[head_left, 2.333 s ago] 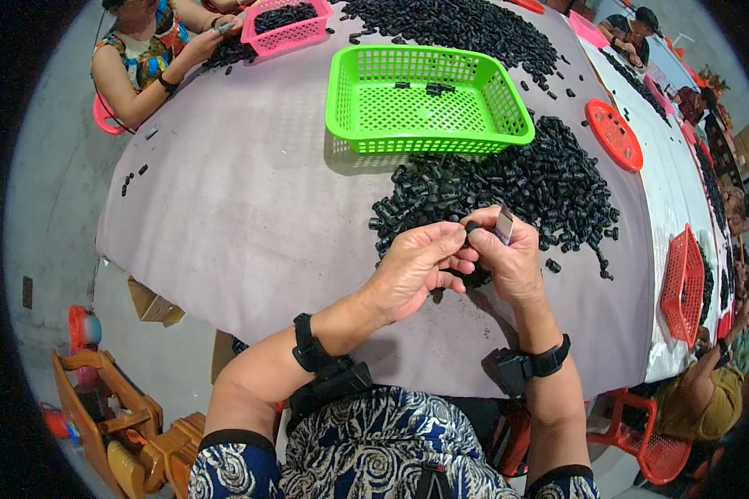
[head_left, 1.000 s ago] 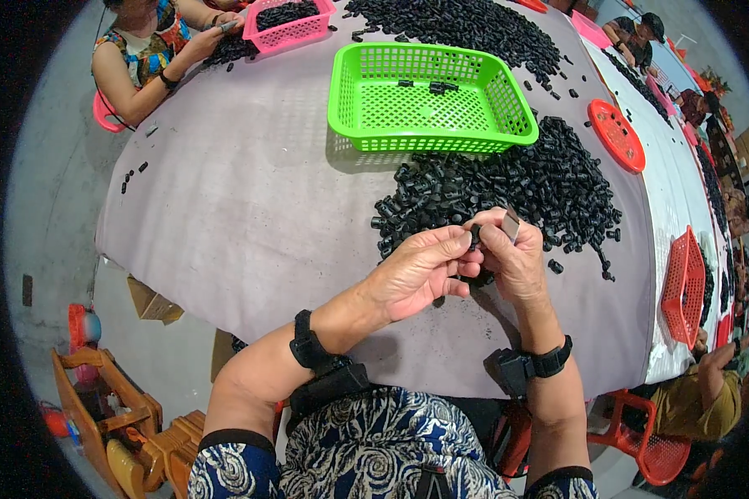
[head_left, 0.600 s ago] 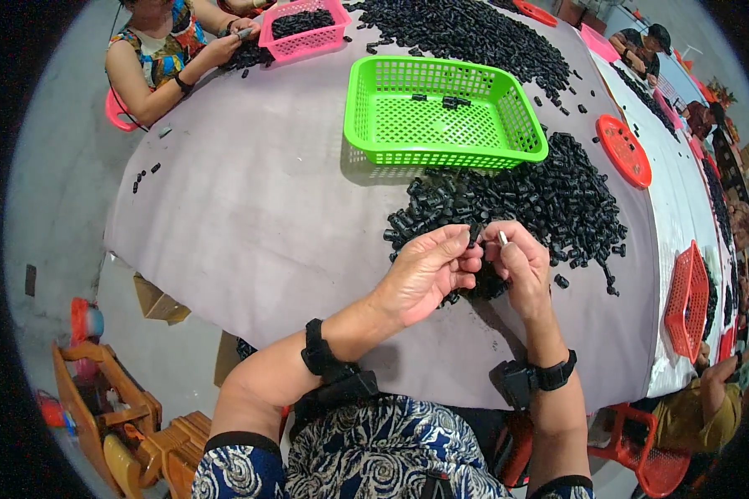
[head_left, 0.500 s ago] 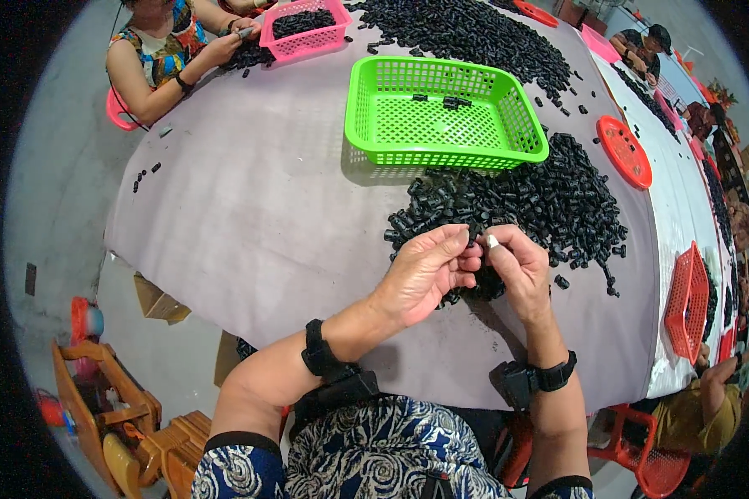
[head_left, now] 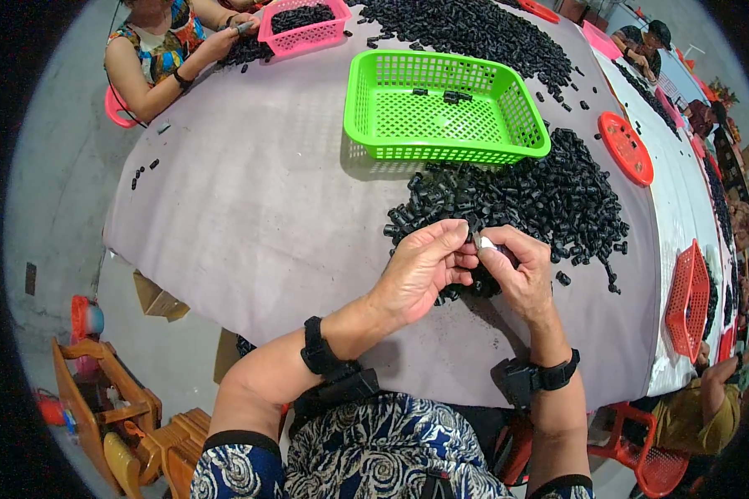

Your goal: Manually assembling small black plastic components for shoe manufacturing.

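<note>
Over the near edge of a heap of black cylindrical plastic parts [head_left: 516, 200], my two hands meet almost fingertip to fingertip. My left hand [head_left: 420, 274] is closed, thumb against forefinger, on a small black part [head_left: 472, 239] that shows only in bits between the fingers. In my right hand [head_left: 520, 266] a small white-and-grey tool [head_left: 485, 243] is pinched between thumb and forefinger, its grey tip toward the left hand; its exact kind is too small to make out. Just beyond the heap stands a green plastic basket [head_left: 441, 154] with a few black parts on its bottom.
A larger black heap [head_left: 474, 37] covers the table's far side. At the far left a person [head_left: 154, 62] works beside a pink basket [head_left: 308, 37]. Toward the right lie a red lid-like tray [head_left: 626, 150] and a red basket [head_left: 688, 299]. Wooden chairs [head_left: 116, 407] stand lower left.
My right hand has turned slightly, and more of the tool's grey tip shows. My left hand stays nearly in place. The view has shifted a little.
</note>
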Demonstrator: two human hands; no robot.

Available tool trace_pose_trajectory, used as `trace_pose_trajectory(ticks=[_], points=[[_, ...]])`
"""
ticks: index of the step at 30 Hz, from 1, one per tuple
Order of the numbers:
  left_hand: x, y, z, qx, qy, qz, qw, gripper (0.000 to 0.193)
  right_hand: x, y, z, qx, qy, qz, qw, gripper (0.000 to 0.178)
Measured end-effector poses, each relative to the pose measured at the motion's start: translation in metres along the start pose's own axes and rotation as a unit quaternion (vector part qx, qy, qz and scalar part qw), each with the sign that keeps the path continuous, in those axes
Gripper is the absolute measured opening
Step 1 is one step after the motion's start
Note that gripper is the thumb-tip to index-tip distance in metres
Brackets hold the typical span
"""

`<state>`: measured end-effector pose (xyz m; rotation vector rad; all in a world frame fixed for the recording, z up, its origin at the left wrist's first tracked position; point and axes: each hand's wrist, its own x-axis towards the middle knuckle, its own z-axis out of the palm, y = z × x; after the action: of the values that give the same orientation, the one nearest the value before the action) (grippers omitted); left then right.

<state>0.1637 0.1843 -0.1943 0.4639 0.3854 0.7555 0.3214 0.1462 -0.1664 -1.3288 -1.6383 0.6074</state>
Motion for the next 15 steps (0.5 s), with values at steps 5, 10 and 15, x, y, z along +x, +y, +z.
trace_pose_trajectory(ticks=[5,10,15], points=[[0.001,-0.002,0.000,-0.010,-0.010,0.006,1.000,0.016,0.000,0.000,0.001,0.005,0.010,0.008,1.000,0.014],[0.002,-0.004,-0.002,-0.020,-0.013,0.006,1.000,0.016,-0.001,0.002,-0.001,-0.005,0.006,0.030,1.000,0.013],[-0.005,-0.009,0.004,-0.020,-0.032,-0.027,0.999,0.017,0.000,0.013,-0.006,0.116,0.087,0.074,0.987,0.008]])
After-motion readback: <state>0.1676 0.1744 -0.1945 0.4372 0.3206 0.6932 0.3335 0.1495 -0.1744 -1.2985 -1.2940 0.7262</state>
